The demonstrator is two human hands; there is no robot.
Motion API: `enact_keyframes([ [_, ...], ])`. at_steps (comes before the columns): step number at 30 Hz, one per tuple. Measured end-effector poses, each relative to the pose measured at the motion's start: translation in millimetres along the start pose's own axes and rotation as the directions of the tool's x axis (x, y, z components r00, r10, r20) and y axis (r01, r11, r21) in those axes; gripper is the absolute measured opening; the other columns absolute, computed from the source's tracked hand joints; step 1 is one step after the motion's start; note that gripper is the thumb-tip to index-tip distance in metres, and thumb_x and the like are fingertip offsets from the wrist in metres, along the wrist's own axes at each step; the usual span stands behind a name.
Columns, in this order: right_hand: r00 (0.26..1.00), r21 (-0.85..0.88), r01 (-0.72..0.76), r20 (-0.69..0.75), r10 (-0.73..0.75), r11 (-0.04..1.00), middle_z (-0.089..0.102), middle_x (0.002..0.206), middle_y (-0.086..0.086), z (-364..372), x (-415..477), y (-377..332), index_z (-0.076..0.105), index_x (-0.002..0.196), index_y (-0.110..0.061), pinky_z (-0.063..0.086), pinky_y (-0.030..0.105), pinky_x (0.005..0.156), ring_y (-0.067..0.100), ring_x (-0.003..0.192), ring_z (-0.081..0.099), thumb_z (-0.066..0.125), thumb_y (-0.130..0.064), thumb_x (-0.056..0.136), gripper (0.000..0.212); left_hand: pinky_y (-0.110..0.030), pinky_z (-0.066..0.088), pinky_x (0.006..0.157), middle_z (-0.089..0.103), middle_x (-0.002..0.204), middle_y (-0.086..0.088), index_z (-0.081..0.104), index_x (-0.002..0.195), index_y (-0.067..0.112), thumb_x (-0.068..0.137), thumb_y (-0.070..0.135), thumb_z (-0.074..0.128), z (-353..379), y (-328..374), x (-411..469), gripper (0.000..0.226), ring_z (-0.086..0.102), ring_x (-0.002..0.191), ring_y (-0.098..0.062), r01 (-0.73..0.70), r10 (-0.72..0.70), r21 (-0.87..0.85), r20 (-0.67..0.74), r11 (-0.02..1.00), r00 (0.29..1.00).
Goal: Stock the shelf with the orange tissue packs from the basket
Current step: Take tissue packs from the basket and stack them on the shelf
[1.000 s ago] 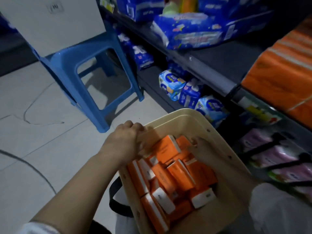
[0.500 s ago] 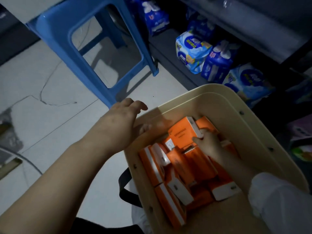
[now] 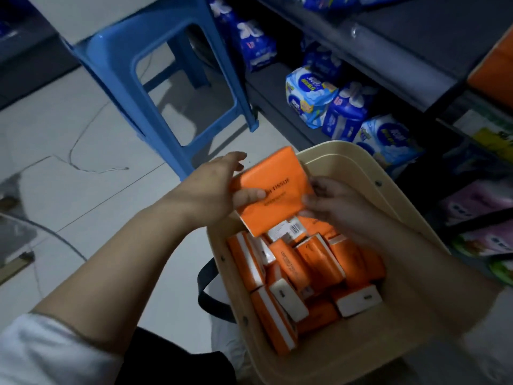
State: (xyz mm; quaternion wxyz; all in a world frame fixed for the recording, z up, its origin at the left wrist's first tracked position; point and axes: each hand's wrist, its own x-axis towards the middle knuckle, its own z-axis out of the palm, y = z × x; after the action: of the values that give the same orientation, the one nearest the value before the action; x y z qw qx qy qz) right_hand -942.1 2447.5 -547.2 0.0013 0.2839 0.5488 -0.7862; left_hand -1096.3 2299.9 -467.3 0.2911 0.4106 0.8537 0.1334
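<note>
An orange tissue pack [image 3: 273, 188] is held up over the far left corner of the beige basket [image 3: 361, 173]. My left hand [image 3: 213, 187] grips its left edge, thumb across the front face. My right hand [image 3: 333, 204] pinches its right edge from the other side. Below them, several more orange tissue packs [image 3: 299, 270] with white ends lie jumbled in the basket. The dark shelf [image 3: 388, 59] runs along the upper right, and a stack of orange tissue packs [image 3: 497, 70] sits on it at the far right edge.
A blue plastic stool [image 3: 144, 79] stands on the pale tiled floor to the left of the shelf. Blue and white wrapped packs [image 3: 333, 104] fill the bottom shelf behind the basket. Pink packs [image 3: 483, 218] lie lower right. A black basket handle [image 3: 206, 290] hangs at the left.
My right hand lifted one orange pack out of the pile, and my left hand left the basket rim and took hold of the pack's left edge. The view shifted slightly.
</note>
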Motion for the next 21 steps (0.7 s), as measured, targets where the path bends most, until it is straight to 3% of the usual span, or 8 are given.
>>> enact_keyframes([
  [2, 0.998, 0.006, 0.055, 0.030, -0.055, 0.998, 0.063, 0.100, 0.002, 10.3, -2.8, -7.5, 0.060, 0.101, -0.017, 0.053, 0.027, 0.084, 0.013, 0.095, 0.062, 0.054, -0.002, 0.089, 0.020, -0.032, 0.048, 0.089, 0.055, 0.124, -0.001, 0.040, 0.133, 0.019, 0.080, 0.046, 0.064, -6.2, 0.3, -3.9, 0.064, 0.055, 0.108, -0.018, -0.004, 0.001, -0.069, -0.038, 0.998, 0.999],
  [5, 0.997, -0.036, 0.068, -0.043, -0.070, 0.997, 0.060, 0.100, -0.002, 19.7, 2.9, -1.7, 0.054, 0.113, -0.017, 0.054, 0.021, 0.076, 0.010, 0.095, 0.061, 0.059, -0.008, 0.087, 0.029, -0.030, 0.046, 0.079, 0.051, 0.109, 0.005, 0.042, 0.125, 0.019, 0.079, 0.045, 0.066, -13.6, -3.5, -9.1, 0.058, 0.051, 0.095, -0.014, 0.019, -0.024, -0.037, -0.165, 0.999, 0.986],
  [7, 0.990, -0.263, 0.033, -0.121, -0.068, 0.964, 0.057, 0.093, -0.007, 21.9, 14.0, 18.7, 0.051, 0.114, -0.018, 0.051, 0.024, 0.074, 0.007, 0.088, 0.058, 0.067, -0.012, 0.082, 0.036, -0.030, 0.043, 0.076, 0.046, 0.106, 0.006, 0.041, 0.124, 0.020, 0.079, 0.044, 0.066, -17.8, -8.4, -11.0, 0.057, 0.047, 0.092, -0.013, 0.045, -0.046, -0.011, -0.261, 0.999, 0.964],
  [10, 0.987, -0.622, -0.103, -0.158, 0.005, 0.776, 0.059, 0.108, 0.000, 17.2, 26.8, 66.9, 0.052, 0.123, -0.010, 0.043, 0.027, 0.088, 0.013, 0.100, 0.056, 0.075, -0.020, 0.076, 0.053, -0.031, 0.044, 0.077, 0.046, 0.107, 0.007, 0.040, 0.121, 0.021, 0.079, 0.045, 0.066, -19.4, -13.2, -11.6, 0.055, 0.047, 0.094, -0.013, 0.055, -0.063, -0.034, -0.298, 0.998, 0.953],
  [12, 0.985, -0.733, -0.161, -0.164, 0.059, 0.660, 0.058, 0.125, 0.010, 15.4, 27.1, 94.0, 0.049, 0.129, -0.006, 0.039, 0.022, 0.092, 0.019, 0.114, 0.054, 0.074, -0.025, 0.077, 0.061, -0.030, 0.043, 0.077, 0.046, 0.108, 0.007, 0.040, 0.120, 0.022, 0.078, 0.045, 0.066, -17.5, -14.4, -10.8, 0.054, 0.046, 0.094, -0.013, 0.050, -0.053, -0.018, -0.285, 0.999, 0.957],
  [16, 0.966, -0.876, -0.232, -0.158, 0.204, 0.422, 0.046, 0.137, 0.009, 19.8, 22.3, 131.3, 0.034, 0.142, -0.017, 0.035, 0.024, 0.097, 0.023, 0.125, 0.044, 0.066, -0.037, 0.081, 0.071, -0.030, 0.042, 0.077, 0.052, 0.119, -0.001, 0.040, 0.123, 0.021, 0.079, 0.045, 0.066, -15.0, -13.9, -4.6, 0.056, 0.046, 0.095, -0.013, 0.011, -0.007, 0.013, -0.261, 1.000, 0.965],
  [18, 0.938, -0.870, -0.319, -0.233, 0.255, 0.377, 0.046, 0.138, 0.010, 19.2, 21.6, 147.7, 0.037, 0.140, -0.014, 0.036, 0.027, 0.099, 0.024, 0.125, 0.045, 0.065, -0.040, 0.081, 0.070, -0.030, 0.044, 0.079, 0.053, 0.120, -0.002, 0.040, 0.123, 0.021, 0.080, 0.044, 0.065, -14.3, -12.2, -1.4, 0.056, 0.047, 0.095, -0.013, -0.007, 0.007, 0.000, -0.254, 1.000, 0.967],
  [21, 0.923, -0.860, -0.352, -0.254, 0.288, 0.370, 0.055, 0.129, 0.010, 13.8, 18.1, 152.5, 0.051, 0.126, -0.010, 0.040, 0.026, 0.092, 0.025, 0.117, 0.052, 0.062, -0.037, 0.084, 0.051, -0.031, 0.045, 0.081, 0.052, 0.121, 0.000, 0.039, 0.122, 0.023, 0.080, 0.044, 0.066, -12.6, -8.5, 0.8, 0.055, 0.047, 0.097, -0.012, -0.019, 0.016, -0.011, -0.231, 1.000, 0.973],
])
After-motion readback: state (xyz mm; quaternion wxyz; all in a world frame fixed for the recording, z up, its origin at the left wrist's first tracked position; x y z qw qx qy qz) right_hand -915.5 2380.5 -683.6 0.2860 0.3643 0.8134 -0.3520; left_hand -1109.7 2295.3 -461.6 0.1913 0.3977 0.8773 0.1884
